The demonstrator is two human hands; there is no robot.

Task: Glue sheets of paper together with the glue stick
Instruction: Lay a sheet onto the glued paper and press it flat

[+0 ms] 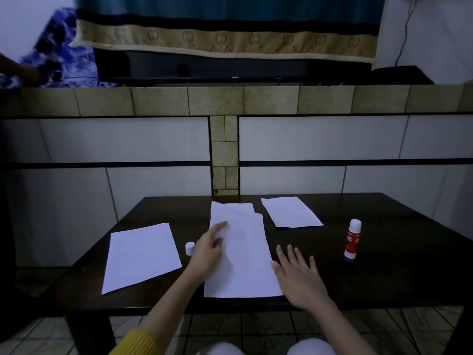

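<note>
My left hand (pixel 207 254) lies flat on the middle stack of paper (pixel 240 252), forefinger out, gripping nothing; my right hand (pixel 298 274) rests open at its right edge. I judge these sheets joined and being pressed. Single sheets wait left (pixel 140 256) and far right (pixel 290 212). The glue stick (pixel 352 239) stands uncapped at right, red label unreadable; its cap (pixel 190 248) sits beside my left hand.

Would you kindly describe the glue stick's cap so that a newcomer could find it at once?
On the dark table, look between the left sheet and the middle sheet. The cap stands beside the left hand: a small white cylinder, unlike the flat sheets.
</note>
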